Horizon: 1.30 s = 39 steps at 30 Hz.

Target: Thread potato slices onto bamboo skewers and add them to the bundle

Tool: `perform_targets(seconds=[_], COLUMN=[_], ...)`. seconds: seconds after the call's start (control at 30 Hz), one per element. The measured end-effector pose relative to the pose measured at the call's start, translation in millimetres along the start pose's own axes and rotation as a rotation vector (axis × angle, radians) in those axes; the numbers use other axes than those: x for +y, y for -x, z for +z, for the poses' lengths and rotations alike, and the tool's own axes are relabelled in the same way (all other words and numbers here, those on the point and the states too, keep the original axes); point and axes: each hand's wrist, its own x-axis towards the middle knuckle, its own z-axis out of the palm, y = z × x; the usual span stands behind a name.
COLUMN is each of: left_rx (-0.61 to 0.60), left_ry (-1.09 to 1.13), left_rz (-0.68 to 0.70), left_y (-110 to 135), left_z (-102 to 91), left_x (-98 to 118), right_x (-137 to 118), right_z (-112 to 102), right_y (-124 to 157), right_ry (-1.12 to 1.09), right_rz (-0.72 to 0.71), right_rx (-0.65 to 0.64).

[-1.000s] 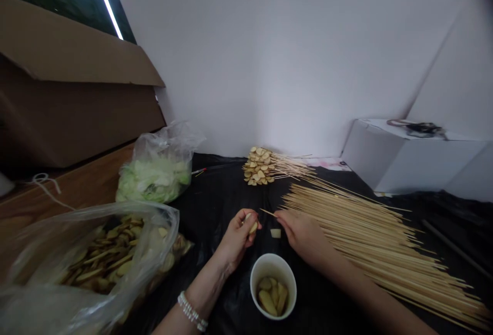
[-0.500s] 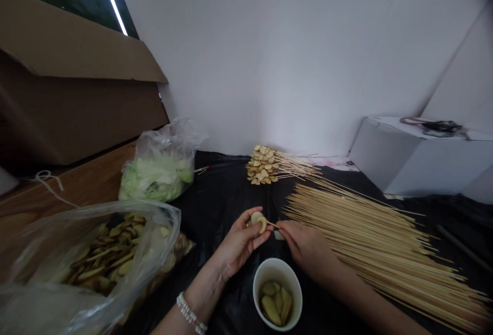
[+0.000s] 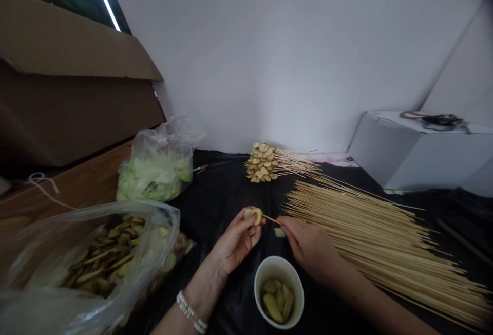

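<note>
Pale potato slices (image 3: 257,216) are pinched in the fingers of my left hand (image 3: 239,237). My right hand (image 3: 307,242) grips a thin wooden skewer (image 3: 271,219), whose far end meets the slices; whether it passes through all of them I cannot tell. Just below the two hands stands a white cup (image 3: 259,294) with several slices (image 3: 278,301) in it. A small pale piece (image 3: 280,232) lies on the black sheet beside my right fingertips. Loose skewers (image 3: 358,237) spread in a wide pile to the right of that hand.
Filled skewers are stacked with their slices (image 3: 262,162) towards the wall. On the left sit an open plastic bag of slices (image 3: 103,263) and a bag of pale green vegetable (image 3: 156,175). A cardboard box (image 3: 77,114) stands behind them; a white box (image 3: 408,150) is at right.
My right hand has stayed near its place while more of the skewer shows between the hands. My left hand with the slices has shifted slightly left, apart from the right fingertips.
</note>
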Motion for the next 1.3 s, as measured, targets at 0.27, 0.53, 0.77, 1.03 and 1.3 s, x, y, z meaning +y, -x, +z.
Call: perform_targets(seconds=[0.27, 0.53, 0.77, 1.03, 1.3], left_rx=[-0.008, -0.002, 0.083, 0.093, 0.117], left_ry=[-0.012, -0.061, -0.09, -0.009, -0.068], left_rz=[0.061, 0.095, 0.125, 0.093, 0.128], left_y=[-5.2, -4.6, -5.0, -8.2, -6.5], left_z=[-4.0, -1.1, 1.7, -0.9, -0.4], left_x=[1.3, -1.2, -4.6, -4.9, -5.3], right_x=[-0.1, 0.0, -1.0, 0.0, -2.1], right_z=[-2.0, -3.1, -0.9, -0.6, -3.5], right_y=[1.1, 0.9, 1.0, 2.5, 2.0], right_ry=[0.049, 0.065, 0.085, 0.098, 0.121], right_rz=[0.008, 0.035, 0.03, 0.031, 0.047], right_rx=[0.014, -0.008, -0.051, 0.024, -0.024])
